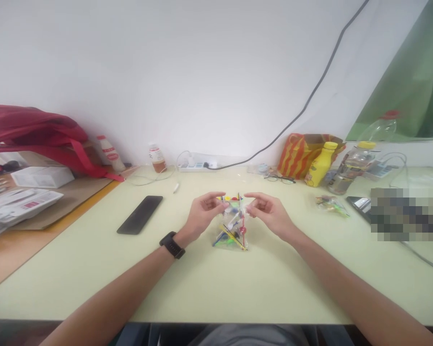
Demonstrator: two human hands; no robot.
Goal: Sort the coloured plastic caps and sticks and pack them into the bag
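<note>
A small clear plastic bag (231, 238) of thin, colourful plastic pieces is in front of me, over the middle of the table. Sticks in yellow, blue, red and green show through it, along with small round parts. My left hand (204, 214), with a black watch (172, 245) on its wrist, has curled fingers at the bag's upper left edge. At the upper right edge, my right hand (270, 214) grips in the same way. Both thumbs touch the bag near its top, while the index fingers reach over it. The other fingertips are partly hidden.
A black phone (140, 215) lies left on the pale table (187, 293). To the right is another small bag of coloured pieces (331, 205). Glasses (279, 179), a yellow bottle (321, 164), a striped bag (292, 156) and a power strip (197, 166) line the wall.
</note>
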